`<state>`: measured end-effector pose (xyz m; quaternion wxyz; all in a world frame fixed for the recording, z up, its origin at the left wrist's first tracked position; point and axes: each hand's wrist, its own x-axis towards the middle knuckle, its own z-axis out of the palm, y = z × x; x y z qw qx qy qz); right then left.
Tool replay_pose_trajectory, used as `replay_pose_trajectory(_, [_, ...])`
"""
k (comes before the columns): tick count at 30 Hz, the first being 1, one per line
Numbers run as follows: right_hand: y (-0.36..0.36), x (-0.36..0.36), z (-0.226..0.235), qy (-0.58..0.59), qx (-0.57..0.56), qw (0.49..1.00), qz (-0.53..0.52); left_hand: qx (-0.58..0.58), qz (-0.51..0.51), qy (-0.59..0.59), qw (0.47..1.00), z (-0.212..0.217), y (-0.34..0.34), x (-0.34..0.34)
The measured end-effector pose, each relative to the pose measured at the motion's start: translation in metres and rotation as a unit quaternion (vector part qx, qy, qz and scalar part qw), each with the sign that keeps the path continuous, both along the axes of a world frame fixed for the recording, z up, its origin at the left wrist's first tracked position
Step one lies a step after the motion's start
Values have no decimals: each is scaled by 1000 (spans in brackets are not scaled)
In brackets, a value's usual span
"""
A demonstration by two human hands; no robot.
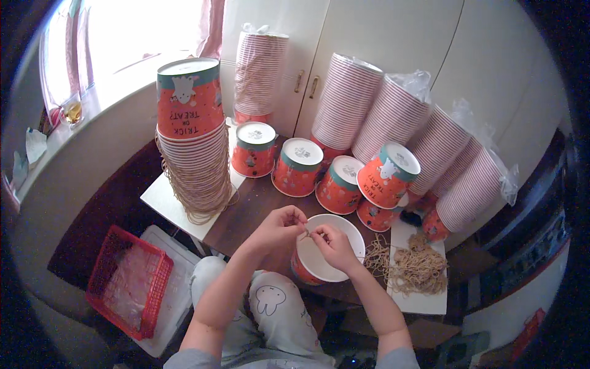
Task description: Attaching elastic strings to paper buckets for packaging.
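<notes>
An open paper bucket, orange outside and white within, stands upright at the table's near edge in front of me. Over its mouth my left hand and my right hand come close together, fingers pinched. Between the fingertips shows a short bit of beige string; its ends are too small to follow. A tangled heap of the same string lies right of the bucket, with loose strands trailing toward it.
Several upside-down orange buckets stand beyond my hands. At left rises a tall inverted stack hung with string loops. Bagged bucket stacks lean along the cabinet. A red plastic basket sits low at left.
</notes>
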<state>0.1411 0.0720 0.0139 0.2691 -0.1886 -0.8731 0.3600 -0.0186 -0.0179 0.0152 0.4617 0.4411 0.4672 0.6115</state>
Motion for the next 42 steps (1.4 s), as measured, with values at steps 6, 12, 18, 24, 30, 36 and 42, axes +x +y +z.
replay_pose_trajectory(6, [-1,0,-1,-13,-30,999,7,19,-20,-40,999,0,-1,-1])
replay_pose_trajectory(12, [2,1,-6,-18,-106,994,13,31,-15,-31,999,-2,1,1])
replay_pose_trajectory(18, [4,2,-11,-4,-118,993,20,25,-19,-16,999,-3,2,2])
replay_pose_trajectory(24, [4,3,-9,-18,-103,994,16,30,-41,-18,999,8,-1,5])
replay_pose_trajectory(30, [-1,5,2,-37,-81,996,6,-17,-19,72,997,-3,-2,-5])
replay_pose_trajectory(36, [-2,6,6,-10,31,999,5,19,2,155,988,5,-9,4])
replay_pose_trajectory(42, [-4,6,9,12,94,995,5,-8,25,193,981,9,-10,7])
